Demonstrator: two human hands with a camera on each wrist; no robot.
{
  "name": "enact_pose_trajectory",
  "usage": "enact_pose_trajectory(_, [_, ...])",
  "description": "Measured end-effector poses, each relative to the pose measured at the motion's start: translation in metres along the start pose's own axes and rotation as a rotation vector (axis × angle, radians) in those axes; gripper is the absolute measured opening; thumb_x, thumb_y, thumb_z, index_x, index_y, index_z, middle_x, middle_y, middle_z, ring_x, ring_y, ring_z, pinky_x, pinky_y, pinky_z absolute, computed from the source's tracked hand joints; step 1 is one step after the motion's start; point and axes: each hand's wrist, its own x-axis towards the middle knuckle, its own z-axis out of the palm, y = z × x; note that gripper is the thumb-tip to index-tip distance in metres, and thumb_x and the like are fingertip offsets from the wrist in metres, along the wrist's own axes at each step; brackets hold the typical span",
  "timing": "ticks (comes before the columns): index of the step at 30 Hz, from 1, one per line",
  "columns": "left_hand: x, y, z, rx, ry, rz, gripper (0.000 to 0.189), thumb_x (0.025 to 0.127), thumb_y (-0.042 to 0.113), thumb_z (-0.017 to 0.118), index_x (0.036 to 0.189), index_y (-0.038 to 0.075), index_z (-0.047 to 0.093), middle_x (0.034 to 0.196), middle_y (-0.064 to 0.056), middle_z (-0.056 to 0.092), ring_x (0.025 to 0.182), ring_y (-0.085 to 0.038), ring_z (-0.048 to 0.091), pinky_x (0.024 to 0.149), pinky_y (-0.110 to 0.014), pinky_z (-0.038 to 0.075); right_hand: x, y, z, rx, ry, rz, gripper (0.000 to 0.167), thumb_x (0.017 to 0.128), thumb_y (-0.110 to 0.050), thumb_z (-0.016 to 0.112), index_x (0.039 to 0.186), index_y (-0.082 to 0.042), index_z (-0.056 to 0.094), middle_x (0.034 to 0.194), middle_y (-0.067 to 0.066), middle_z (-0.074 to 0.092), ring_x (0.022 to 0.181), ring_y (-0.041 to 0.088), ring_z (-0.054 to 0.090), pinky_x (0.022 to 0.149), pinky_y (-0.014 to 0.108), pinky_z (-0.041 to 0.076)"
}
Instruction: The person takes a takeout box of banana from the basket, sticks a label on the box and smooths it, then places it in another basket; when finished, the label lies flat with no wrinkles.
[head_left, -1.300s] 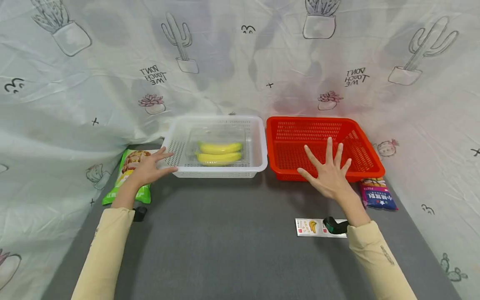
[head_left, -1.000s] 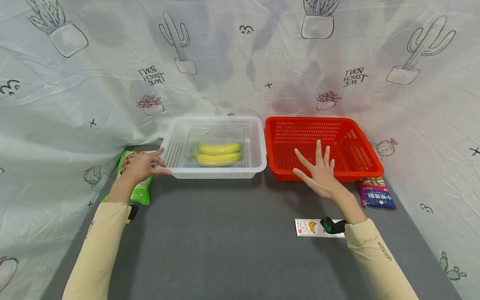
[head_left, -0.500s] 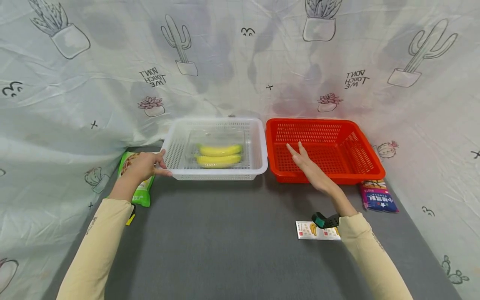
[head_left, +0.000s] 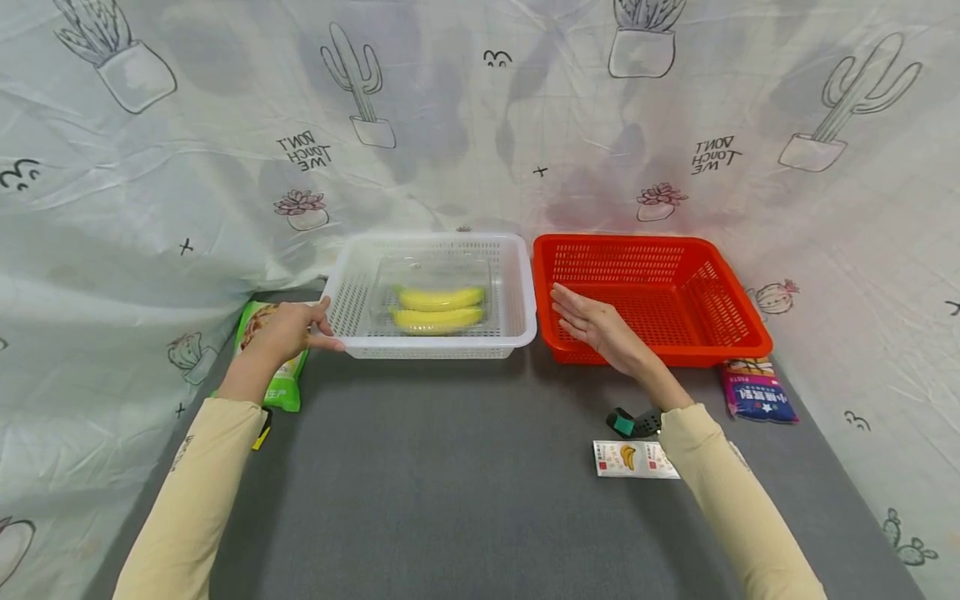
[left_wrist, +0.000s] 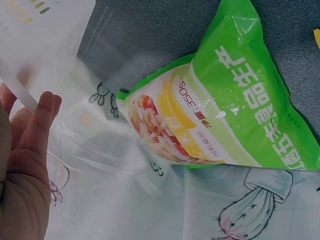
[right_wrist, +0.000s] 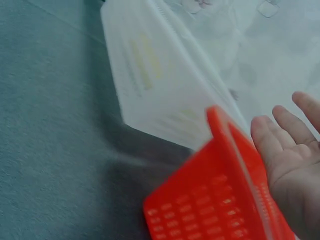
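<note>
My left hand (head_left: 291, 335) holds the left rim of a white plastic basket (head_left: 420, 341); in the left wrist view its fingers (left_wrist: 37, 125) lie at the basket's rim. Inside this basket sits a clear plastic box (head_left: 472, 268) with two yellow bananas (head_left: 438, 320). My right hand (head_left: 603, 329) hovers over the front left part of a red plastic basket (head_left: 675, 292), turned on its side with nothing in its grasp. The right wrist view shows its palm and fingers (right_wrist: 287, 130) beside the red rim.
A green food bag (head_left: 281, 387) lies under the left forearm. A blue and pink packet (head_left: 761, 398) lies right of the red basket. A white packet with a banana picture (head_left: 633, 460) lies near the right wrist. Printed cloth (head_left: 480, 108) hangs behind the grey table (head_left: 420, 483).
My right hand has moved left over the red basket and turned on its side, its spread fingers coming together. The left hand has shifted slightly left and closed onto the white rim.
</note>
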Motion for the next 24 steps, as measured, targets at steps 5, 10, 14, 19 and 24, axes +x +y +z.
enact_pose_trajectory(5, [0.002,0.001,-0.001,0.008,0.001,0.015,0.027,0.070,0.026,0.084,0.073,0.004,0.068,0.143,-0.027,0.033,0.071,-0.025,0.054,0.061,-0.031,0.035,0.007,0.005,0.012,0.044,0.029,0.031,0.050,0.104,-0.016,0.041,0.150,-0.001,0.027,0.154,0.017,0.028,0.138,0.034,0.031,0.102,0.037,0.037])
enact_pose_trajectory(10, [0.003,0.002,-0.002,0.009,-0.003,0.004,0.029,0.069,0.027,0.084,0.074,0.003,0.069,0.143,-0.027,0.033,0.088,-0.035,0.060,0.062,-0.032,0.036,0.018,0.011,0.024,-0.097,0.120,0.004,0.050,0.098,-0.015,0.056,0.143,0.000,0.041,0.145,0.019,0.043,0.129,0.030,0.047,0.095,0.034,0.044])
enact_pose_trajectory(14, [0.004,0.002,-0.001,0.004,-0.021,-0.006,0.029,0.071,0.027,0.083,0.077,0.002,0.069,0.144,-0.027,0.032,0.076,-0.030,0.057,0.061,-0.032,0.036,0.025,0.016,0.031,-0.248,0.164,-0.011,0.049,0.094,-0.016,0.063,0.139,-0.002,0.049,0.137,0.020,0.051,0.123,0.028,0.053,0.094,0.036,0.045])
enact_pose_trajectory(19, [0.003,0.002,0.000,0.015,-0.029,0.007,0.027,0.072,0.026,0.082,0.078,0.003,0.069,0.143,-0.028,0.032,0.071,-0.031,0.056,0.061,-0.032,0.037,0.033,0.017,0.039,-0.314,0.167,-0.011,0.050,0.091,-0.013,0.067,0.136,0.001,0.051,0.135,0.021,0.053,0.122,0.028,0.054,0.096,0.037,0.044])
enact_pose_trajectory(24, [0.001,0.001,-0.001,0.028,-0.022,0.018,0.028,0.071,0.028,0.081,0.078,0.004,0.069,0.143,-0.028,0.033,0.085,-0.040,0.058,0.063,-0.032,0.038,0.044,0.012,0.048,-0.335,0.153,0.009,0.051,0.090,-0.010,0.068,0.136,0.003,0.050,0.136,0.019,0.052,0.122,0.029,0.053,0.096,0.038,0.044])
